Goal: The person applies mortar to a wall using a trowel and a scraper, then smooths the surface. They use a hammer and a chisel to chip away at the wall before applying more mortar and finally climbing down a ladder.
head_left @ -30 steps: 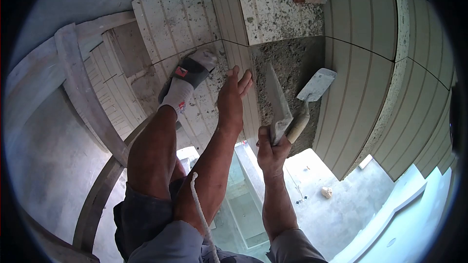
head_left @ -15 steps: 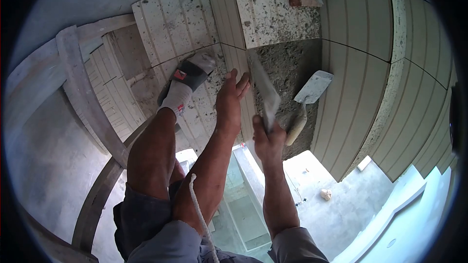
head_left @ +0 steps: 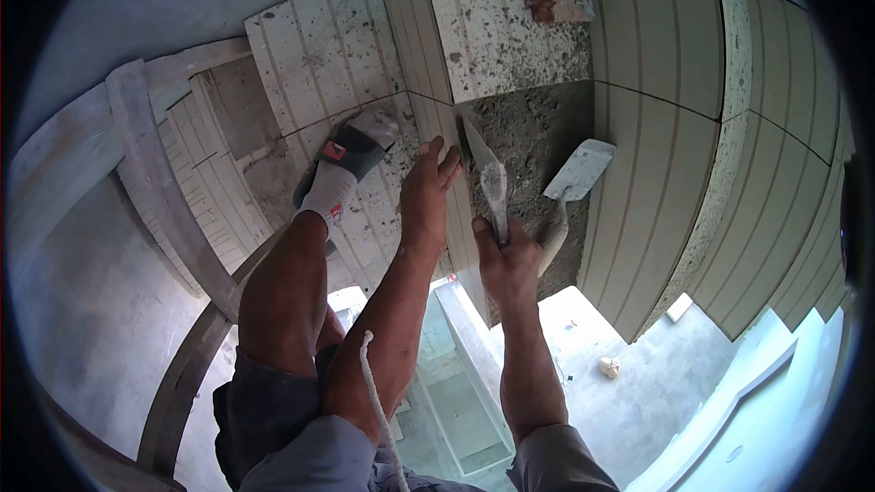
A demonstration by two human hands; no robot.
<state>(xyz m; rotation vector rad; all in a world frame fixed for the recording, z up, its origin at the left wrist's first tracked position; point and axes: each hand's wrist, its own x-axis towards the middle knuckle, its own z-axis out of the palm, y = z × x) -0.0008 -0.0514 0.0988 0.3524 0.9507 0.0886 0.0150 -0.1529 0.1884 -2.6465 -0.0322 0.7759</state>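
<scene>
Beside the mortar bed's (head_left: 533, 141) edge, right hand (head_left: 510, 260) fingers clamp a tile (head_left: 488, 178); left hand (head_left: 427, 196) fingers apart.

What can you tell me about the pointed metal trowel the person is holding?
The narrow pointed grey metal trowel has a long, tapering blade smeared with pale mortar. The right hand grips its lower end, hiding the handle. The blade points up and away, its tip at the left edge of the rough grey mortar patch, beside the ribbed beige tile edge. A second, broader trowel lies on the mortar nearby.
</scene>
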